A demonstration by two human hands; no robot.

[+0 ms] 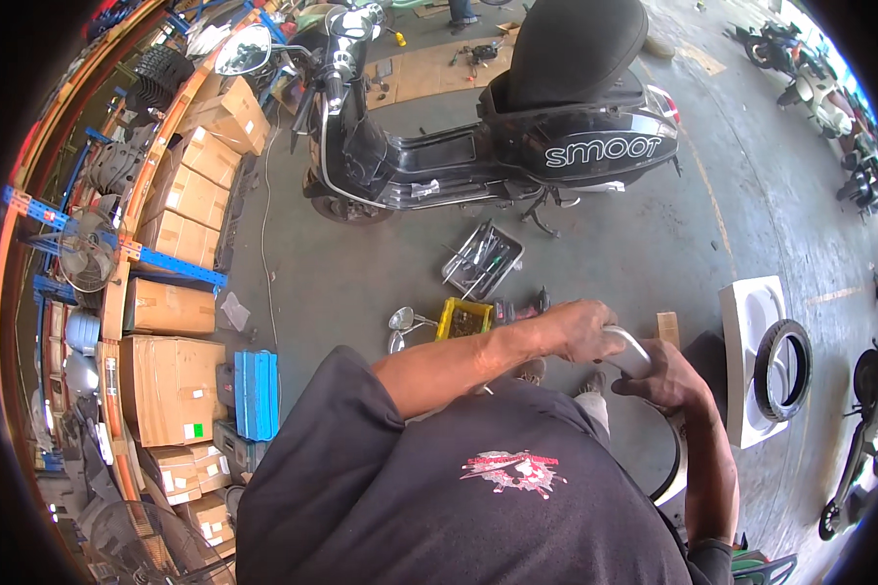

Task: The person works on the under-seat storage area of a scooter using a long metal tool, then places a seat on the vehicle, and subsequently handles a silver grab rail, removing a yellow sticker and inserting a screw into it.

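Observation:
My left hand (580,330) is wrapped round one end of a smooth, silvery curved bar (627,352). At its other end, my right hand (665,375) is closed on it, with the fingers partly curled underneath. Both hands are in front of my body, to the right of the middle. What the bar belongs to is hidden by my hands. Under my right forearm is a dark round thing with a pale rim (675,466), partly covered by my shirt.
A black scooter (429,161) stands ahead. Nearer lie a grey tool tray (505,276), a yellow bin (446,320), a power drill (527,310) and round mirrors (401,318). A tyre (783,370) leans on white foam packing (741,302) at right. Shelves with cardboard boxes (171,390) line the left.

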